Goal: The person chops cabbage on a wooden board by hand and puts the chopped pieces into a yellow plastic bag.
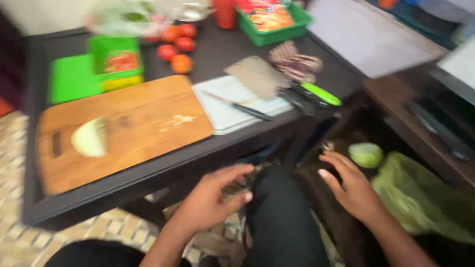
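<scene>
My left hand (pixel 213 200) hangs below the front edge of the dark table (pixel 208 158), fingers curled and apart, holding nothing that I can make out. My right hand (pixel 349 184) is open with spread fingers, low at the right, just left of a pale green round vegetable (pixel 365 154) and a green plastic bag (pixel 420 198). On the table lies a wooden cutting board (pixel 133 128) with a pale cut vegetable piece (pixel 90 138) on it. The frame is blurred.
A cleaver (pixel 257 75) and a green-handled tool (pixel 321 94) rest beside a white sheet (pixel 232 101) with a pen. Tomatoes (pixel 175 47), green containers (pixel 116 62), a green tray (pixel 277 22) and a red cup (pixel 225 12) stand at the back. A wooden unit (pixel 420 133) stands at the right.
</scene>
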